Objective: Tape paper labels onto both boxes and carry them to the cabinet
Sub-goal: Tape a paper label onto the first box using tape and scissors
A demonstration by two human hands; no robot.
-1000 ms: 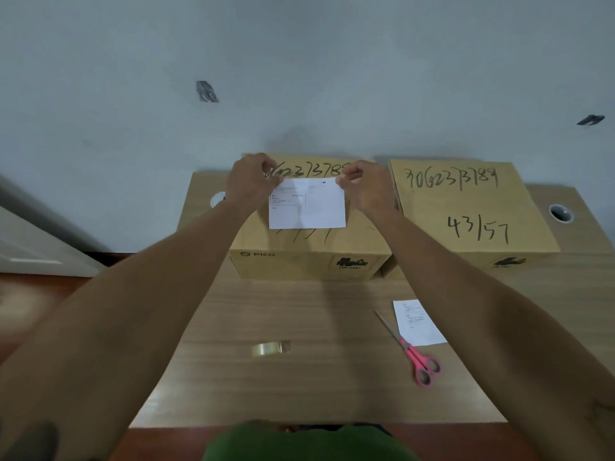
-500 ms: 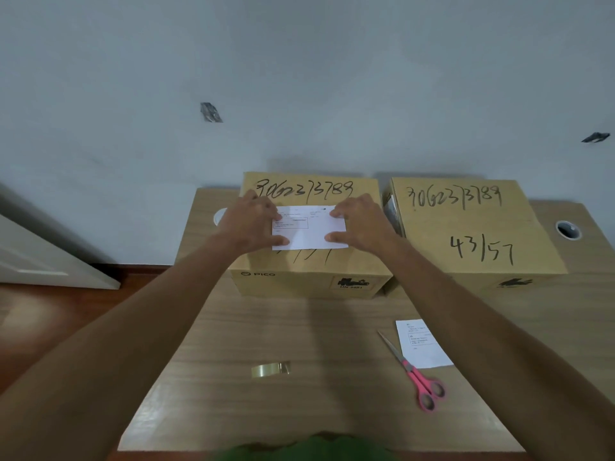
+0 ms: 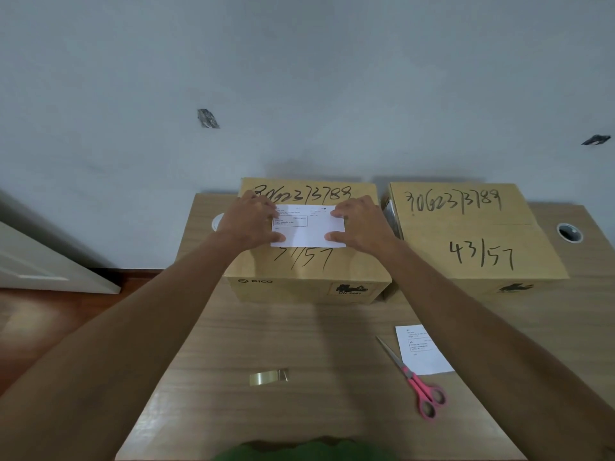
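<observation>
Two brown cardboard boxes with handwritten numbers stand side by side at the back of the wooden table (image 3: 299,337). On top of the left box (image 3: 309,274) lies a white paper label (image 3: 309,227). My left hand (image 3: 249,221) presses its left edge and my right hand (image 3: 362,224) presses its right edge, holding it flat against the lid. The right box (image 3: 472,234) has no label on it. A second paper label (image 3: 421,351) lies on the table at the right, partly under my right forearm.
A roll of clear tape (image 3: 268,377) lies near the table's front middle. Pink-handled scissors (image 3: 416,384) lie beside the second label. A cable hole (image 3: 569,232) sits at the table's far right. A white door (image 3: 40,261) and wood floor are at the left.
Both hands brought the label down from in front of the left box and laid it flat on the lid, where they now press it.
</observation>
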